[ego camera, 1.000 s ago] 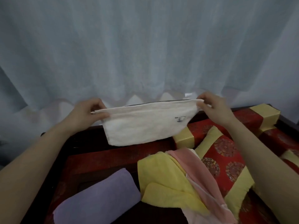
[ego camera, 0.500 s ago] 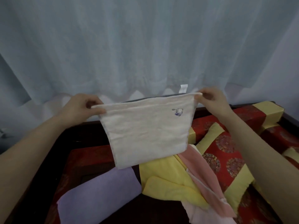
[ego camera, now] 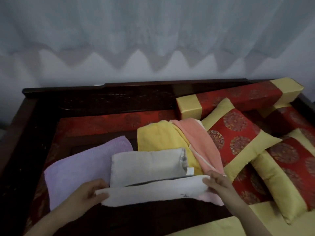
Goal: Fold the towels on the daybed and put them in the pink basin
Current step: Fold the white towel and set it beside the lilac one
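The dark wooden daybed [ego camera: 102, 99] carries red-and-gold cushions [ego camera: 238, 138] at its right; a lilac towel [ego camera: 76, 167] lies flat at the left, a yellow towel [ego camera: 158, 138] and a pink towel [ego camera: 196, 142] heaped beside it. The white towel [ego camera: 146, 166] lies over their near edges; the left hand [ego camera: 86, 193] and right hand [ego camera: 219, 183] each pinch a near corner of it, fingers curled.

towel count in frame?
4: white towel in left hand and right hand, front; purple towel left; yellow towel behind; pink towel across it. Others may hide underneath.
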Demonstrator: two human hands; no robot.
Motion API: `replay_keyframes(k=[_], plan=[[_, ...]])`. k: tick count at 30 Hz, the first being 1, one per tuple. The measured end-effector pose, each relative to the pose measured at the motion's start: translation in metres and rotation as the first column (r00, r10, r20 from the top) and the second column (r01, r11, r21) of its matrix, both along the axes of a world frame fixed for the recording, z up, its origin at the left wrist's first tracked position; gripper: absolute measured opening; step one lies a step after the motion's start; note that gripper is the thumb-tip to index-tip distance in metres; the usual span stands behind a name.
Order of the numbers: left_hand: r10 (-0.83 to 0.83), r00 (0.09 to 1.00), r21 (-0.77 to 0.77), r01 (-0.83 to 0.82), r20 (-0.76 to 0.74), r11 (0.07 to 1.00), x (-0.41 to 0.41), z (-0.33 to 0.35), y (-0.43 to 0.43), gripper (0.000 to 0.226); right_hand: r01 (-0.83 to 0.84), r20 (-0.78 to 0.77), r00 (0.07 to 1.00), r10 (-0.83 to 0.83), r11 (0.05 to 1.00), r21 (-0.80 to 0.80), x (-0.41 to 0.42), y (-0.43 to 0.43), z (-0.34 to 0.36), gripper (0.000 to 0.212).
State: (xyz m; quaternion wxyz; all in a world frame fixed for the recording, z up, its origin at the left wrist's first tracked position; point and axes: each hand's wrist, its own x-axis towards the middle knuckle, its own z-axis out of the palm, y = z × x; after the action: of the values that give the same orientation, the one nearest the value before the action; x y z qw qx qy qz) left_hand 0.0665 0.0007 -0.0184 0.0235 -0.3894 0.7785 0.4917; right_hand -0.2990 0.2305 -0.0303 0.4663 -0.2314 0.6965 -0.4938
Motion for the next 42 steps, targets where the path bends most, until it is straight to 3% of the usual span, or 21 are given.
replay_keyframes(k=[4,7,10,13,16,20,23,27,30,32,34,36,39,42], plan=[[0.293,0.951,0.136,-0.279,-0.099,0.951,-0.016,-0.028,-0.009,0.007,0.040,-0.164,0.986,-0.031,0.998,0.047,0.001,-0.023,-0.021,0.032],[0.435,0.888,0.253,-0.391,-0.150,0.885,-0.032,-0.035,-0.023,0.010,-0.042,-0.232,0.972,0.035,0.999,-0.024,-0.001,-0.058,-0.014,0.004],[0.531,0.832,0.382,-0.444,-0.160,0.810,-0.041,-0.047,-0.039,0.018,-0.177,-0.310,0.936,0.165,0.984,-0.010,-0.001,-0.095,-0.016,0.013],[0.623,0.768,0.430,-0.518,-0.148,0.740,-0.051,-0.062,-0.050,0.020,-0.136,-0.357,0.923,0.144,0.990,0.046,-0.002,-0.118,-0.038,0.018],[0.625,0.770,0.354,-0.554,-0.125,0.753,-0.060,-0.076,-0.054,0.013,-0.006,-0.518,0.849,0.100,0.984,0.179,-0.007,-0.122,-0.059,0.005],[0.563,0.824,0.138,-0.552,-0.062,0.822,-0.070,-0.091,-0.051,0.010,0.067,-0.666,0.734,0.133,0.962,0.266,-0.006,-0.117,-0.076,0.032],[0.597,0.801,0.021,-0.597,-0.050,0.802,-0.078,-0.099,-0.052,0.010,0.135,-0.692,0.718,0.080,0.959,0.251,-0.003,-0.116,-0.084,0.033],[0.704,0.709,-0.048,-0.702,0.047,0.710,-0.081,-0.102,-0.053,0.028,0.237,-0.609,0.793,-0.008,0.925,0.296,-0.004,-0.111,-0.093,0.039],[0.625,0.766,0.132,-0.642,0.148,0.755,-0.078,-0.105,-0.056,0.043,0.254,-0.564,0.826,-0.012,0.900,0.354,-0.003,-0.111,-0.093,0.059],[0.610,0.778,0.380,-0.616,0.153,0.690,-0.076,-0.103,-0.058,0.047,0.285,-0.548,0.835,-0.040,0.884,0.370,-0.001,-0.111,-0.092,0.060],[0.613,0.780,0.511,-0.581,0.126,0.633,-0.076,-0.096,-0.055,0.051,0.309,-0.512,0.855,-0.079,0.871,0.382,0.001,-0.111,-0.091,0.050],[0.607,0.793,0.445,-0.560,0.045,0.699,-0.078,-0.087,-0.050,0.055,0.296,-0.504,0.861,-0.072,0.877,0.379,0.003,-0.110,-0.089,0.033],[0.550,0.832,0.157,-0.535,-0.071,0.830,-0.079,-0.061,-0.030,0.053,0.246,-0.533,0.845,-0.038,0.913,0.325,0.013,-0.107,-0.080,0.018],[0.558,0.804,0.021,-0.566,-0.205,0.824,-0.066,-0.033,-0.018,0.027,0.186,-0.523,0.849,-0.080,0.970,0.154,0.028,-0.110,-0.054,0.024]])
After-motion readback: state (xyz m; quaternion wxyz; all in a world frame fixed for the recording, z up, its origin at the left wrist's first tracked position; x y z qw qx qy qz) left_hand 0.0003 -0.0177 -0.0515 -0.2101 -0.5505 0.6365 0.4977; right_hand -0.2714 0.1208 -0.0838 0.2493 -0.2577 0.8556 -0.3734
